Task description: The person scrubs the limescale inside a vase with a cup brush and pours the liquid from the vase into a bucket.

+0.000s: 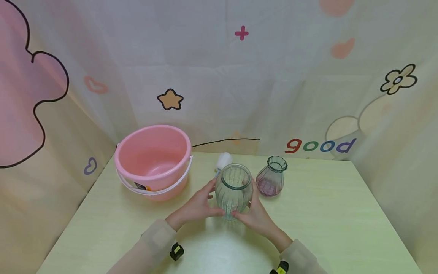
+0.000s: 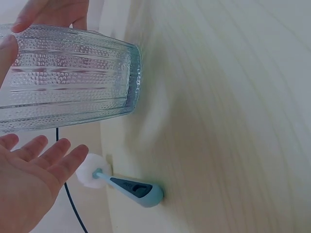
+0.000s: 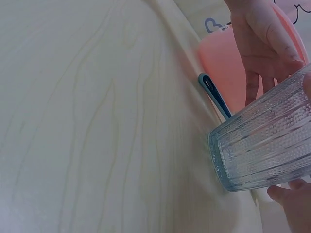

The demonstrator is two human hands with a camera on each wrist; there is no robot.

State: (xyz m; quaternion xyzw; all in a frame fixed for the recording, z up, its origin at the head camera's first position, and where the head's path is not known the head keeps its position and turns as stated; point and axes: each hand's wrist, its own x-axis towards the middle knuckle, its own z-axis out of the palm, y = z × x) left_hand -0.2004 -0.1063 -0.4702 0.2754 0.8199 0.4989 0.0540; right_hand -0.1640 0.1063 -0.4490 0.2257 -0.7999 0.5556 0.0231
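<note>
Both hands are at a clear ribbed glass vase point(image 1: 234, 196), upright just above the table with its base toward the tabletop. My right hand point(image 1: 258, 217) grips its right side, thumb in front and fingers round behind. At the left side, my left hand point(image 1: 199, 205) has its thumb against the glass; its fingers point(image 2: 53, 158) look straight and spread beside it. Behind the vase lies a cleaning brush with a white head point(image 1: 224, 160) and a blue handle point(image 2: 141, 191). A smaller fluted vase point(image 1: 271, 182), greenish above and purple below, stands right of my right hand.
A pink bucket point(image 1: 161, 185) with a white handle stands at the back left of the pale wooden table point(image 1: 335, 220). A printed curtain point(image 1: 205, 68) hangs behind and along both sides. Dark wrist devices point(image 1: 176, 251) sit by both sleeves.
</note>
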